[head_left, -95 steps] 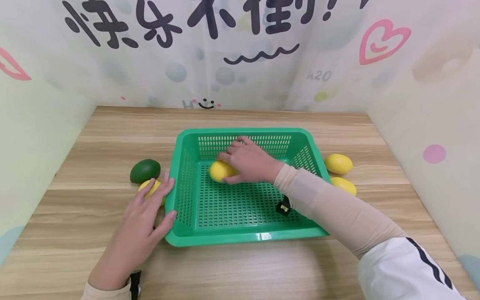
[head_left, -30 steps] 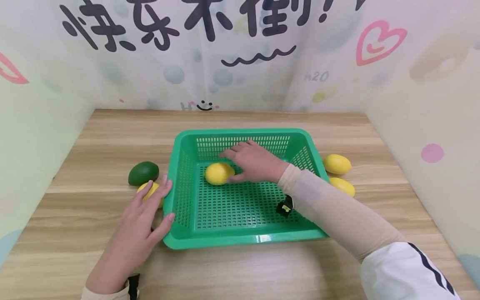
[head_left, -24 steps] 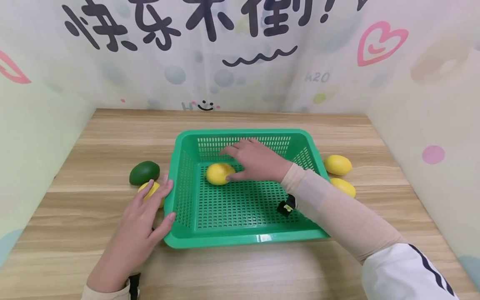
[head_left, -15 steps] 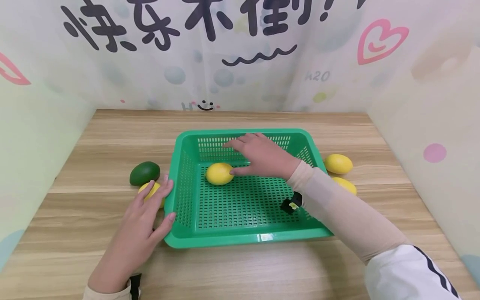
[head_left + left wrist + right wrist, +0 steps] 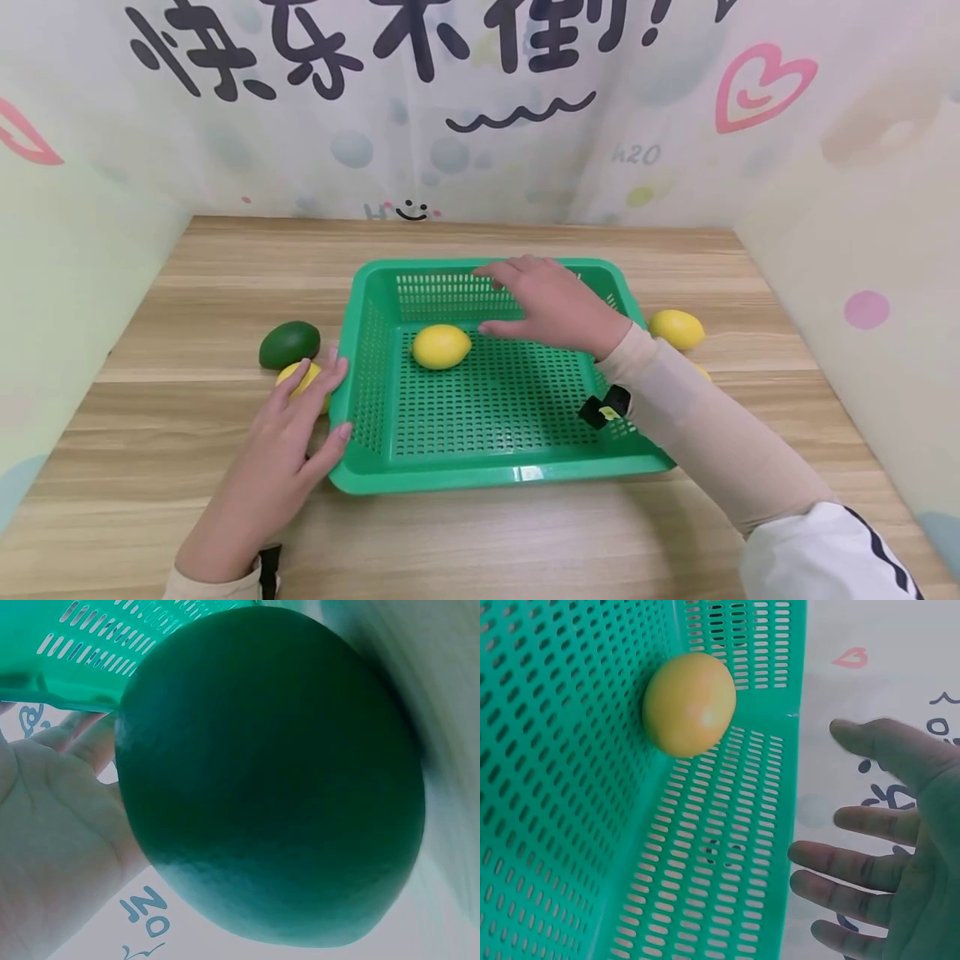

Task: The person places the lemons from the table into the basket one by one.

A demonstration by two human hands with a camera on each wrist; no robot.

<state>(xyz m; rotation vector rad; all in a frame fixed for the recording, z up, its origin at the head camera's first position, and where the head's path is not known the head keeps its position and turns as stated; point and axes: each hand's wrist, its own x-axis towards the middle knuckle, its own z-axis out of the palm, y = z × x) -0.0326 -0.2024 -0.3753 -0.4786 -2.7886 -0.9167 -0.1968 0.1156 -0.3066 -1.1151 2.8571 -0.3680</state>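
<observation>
Inside the green plastic basket [image 5: 480, 477] a lemon [image 5: 441, 347] lies on the slotted floor, towards the back left. My right hand [image 5: 558, 304] hovers above the basket's back right part, fingers spread and apart from that lemon; the right wrist view shows its fingers near the rim, holding nothing. My left hand [image 5: 281, 454] rests at the basket's left rim with fingers extended. It partly covers another lemon [image 5: 296, 379] beside the basket. A dark green, smooth oval fruit [image 5: 289, 345] lies just beyond those fingers. A dark green rounded fruit [image 5: 270, 780] fills the left wrist view, close to the palm.
Two more lemons lie on the table [image 5: 480, 542] right of the basket: one lemon [image 5: 677, 329] in plain sight, the other lemon [image 5: 703, 372] mostly hidden by the right sleeve. A printed backdrop [image 5: 300, 167] encloses the table at the back and sides.
My right hand was around the lemon in the basket; it has let go and moved up and to the right. The lemon stays on the basket floor. My left hand has stayed put.
</observation>
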